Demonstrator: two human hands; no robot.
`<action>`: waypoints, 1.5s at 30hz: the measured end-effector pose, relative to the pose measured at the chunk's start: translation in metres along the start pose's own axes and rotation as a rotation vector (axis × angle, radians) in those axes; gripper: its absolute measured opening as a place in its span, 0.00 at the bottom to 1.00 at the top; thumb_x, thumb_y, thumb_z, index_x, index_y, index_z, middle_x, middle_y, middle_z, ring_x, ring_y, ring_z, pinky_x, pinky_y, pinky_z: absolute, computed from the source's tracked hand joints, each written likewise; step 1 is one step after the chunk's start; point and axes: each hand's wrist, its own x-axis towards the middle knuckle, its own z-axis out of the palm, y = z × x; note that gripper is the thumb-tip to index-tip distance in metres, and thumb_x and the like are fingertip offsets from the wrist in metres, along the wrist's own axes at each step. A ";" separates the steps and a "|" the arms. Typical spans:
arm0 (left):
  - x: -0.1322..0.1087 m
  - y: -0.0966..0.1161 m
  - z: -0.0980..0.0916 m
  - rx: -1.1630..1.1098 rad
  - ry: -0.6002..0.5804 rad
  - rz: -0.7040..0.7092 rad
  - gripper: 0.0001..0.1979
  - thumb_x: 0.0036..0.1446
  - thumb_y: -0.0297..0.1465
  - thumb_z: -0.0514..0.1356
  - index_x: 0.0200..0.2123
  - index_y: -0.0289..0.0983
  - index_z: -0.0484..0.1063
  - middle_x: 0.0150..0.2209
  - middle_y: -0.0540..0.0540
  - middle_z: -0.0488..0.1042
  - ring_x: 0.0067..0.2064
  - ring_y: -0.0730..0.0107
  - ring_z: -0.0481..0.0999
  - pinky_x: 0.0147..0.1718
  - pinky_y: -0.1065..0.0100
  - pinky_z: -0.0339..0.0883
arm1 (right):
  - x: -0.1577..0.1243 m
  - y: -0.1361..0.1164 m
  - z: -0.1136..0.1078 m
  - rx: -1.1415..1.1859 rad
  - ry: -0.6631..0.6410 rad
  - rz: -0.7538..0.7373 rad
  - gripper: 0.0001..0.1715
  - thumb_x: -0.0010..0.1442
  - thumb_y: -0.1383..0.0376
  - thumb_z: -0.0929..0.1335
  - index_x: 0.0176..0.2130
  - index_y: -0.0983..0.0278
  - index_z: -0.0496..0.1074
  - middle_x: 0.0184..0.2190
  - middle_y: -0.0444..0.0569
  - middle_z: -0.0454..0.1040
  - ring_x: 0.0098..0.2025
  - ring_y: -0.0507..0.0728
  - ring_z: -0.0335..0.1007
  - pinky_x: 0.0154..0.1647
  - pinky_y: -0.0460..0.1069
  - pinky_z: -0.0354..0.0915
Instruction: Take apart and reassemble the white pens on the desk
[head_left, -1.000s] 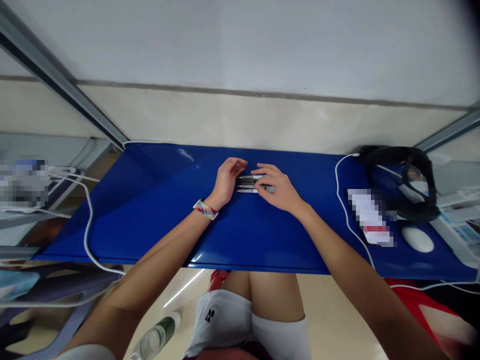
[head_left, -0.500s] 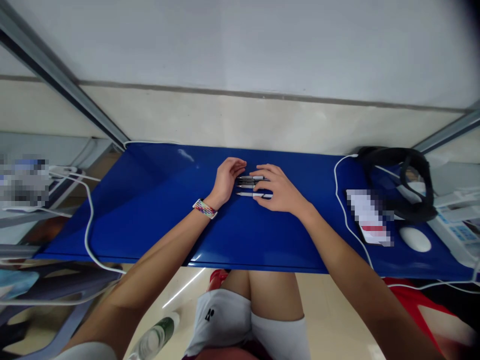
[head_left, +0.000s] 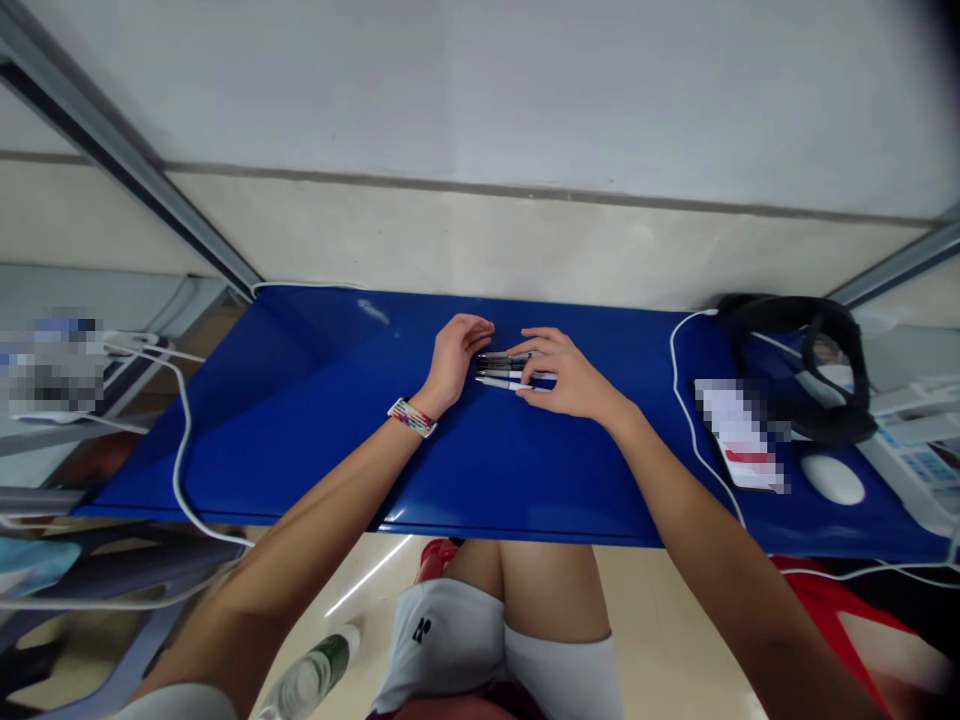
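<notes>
Several slim pens lie side by side on the blue tabletop (head_left: 322, 400), their tips toward the left. The nearest is a white pen (head_left: 496, 383), lying close against the dark pens (head_left: 501, 364) behind it. My right hand (head_left: 562, 375) has thumb and index finger on this white pen near its right part, while its other fingers arch over the rest of the group. Just left of the tips, my left hand (head_left: 452, 358) rests on its edge with fingers loosely curved and nothing in them. The right ends of the pens are partly hidden by my right hand.
On the right lie a phone (head_left: 739, 435), a white computer mouse (head_left: 832, 479) and a black headset (head_left: 795, 365). White cables (head_left: 679, 385) run along both sides. A wall panel (head_left: 450, 240) stands behind, and a bottle (head_left: 311, 675) is below.
The white pen has moved back, away from me, up to the other pens. My right hand has shifted slightly right. My left hand stays nearly where it was.
</notes>
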 end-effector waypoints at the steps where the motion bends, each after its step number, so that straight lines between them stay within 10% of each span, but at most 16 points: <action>1: -0.001 0.000 0.000 0.029 -0.006 0.041 0.12 0.66 0.43 0.65 0.37 0.40 0.77 0.44 0.44 0.83 0.51 0.62 0.83 0.56 0.61 0.74 | 0.001 0.000 0.000 0.032 0.044 0.004 0.06 0.60 0.67 0.79 0.33 0.55 0.82 0.54 0.48 0.86 0.70 0.72 0.71 0.72 0.73 0.65; 10: -0.022 0.022 0.006 0.297 -0.271 0.151 0.20 0.71 0.51 0.65 0.41 0.39 0.82 0.34 0.46 0.81 0.38 0.63 0.80 0.45 0.63 0.72 | 0.001 0.008 0.001 0.117 0.315 0.202 0.09 0.67 0.53 0.77 0.39 0.55 0.84 0.39 0.48 0.86 0.42 0.63 0.82 0.48 0.58 0.75; 20: -0.016 0.019 0.003 0.351 -0.214 0.205 0.15 0.69 0.46 0.69 0.40 0.39 0.81 0.33 0.46 0.83 0.36 0.66 0.80 0.40 0.65 0.72 | 0.004 0.024 -0.002 0.481 0.489 0.460 0.16 0.57 0.51 0.82 0.37 0.57 0.84 0.26 0.44 0.79 0.25 0.54 0.70 0.27 0.51 0.66; 35: -0.009 0.016 0.000 0.270 -0.150 0.118 0.29 0.68 0.58 0.65 0.26 0.41 0.75 0.15 0.56 0.59 0.17 0.74 0.61 0.24 0.64 0.68 | 0.006 0.026 -0.007 0.788 0.468 0.461 0.21 0.52 0.50 0.85 0.39 0.58 0.83 0.29 0.44 0.82 0.27 0.53 0.72 0.30 0.51 0.71; 42: -0.011 0.025 0.001 0.307 -0.153 0.168 0.16 0.59 0.44 0.77 0.43 0.42 0.82 0.25 0.52 0.76 0.24 0.69 0.75 0.27 0.65 0.67 | 0.007 0.024 -0.009 0.815 0.494 0.510 0.23 0.51 0.48 0.85 0.39 0.58 0.82 0.29 0.44 0.81 0.26 0.52 0.71 0.28 0.50 0.70; 45: -0.009 0.025 0.000 0.383 -0.151 0.202 0.15 0.65 0.46 0.73 0.34 0.41 0.82 0.23 0.50 0.75 0.25 0.70 0.73 0.28 0.65 0.64 | 0.007 0.023 -0.009 0.821 0.492 0.512 0.24 0.50 0.48 0.85 0.39 0.58 0.82 0.29 0.44 0.80 0.27 0.53 0.71 0.28 0.51 0.70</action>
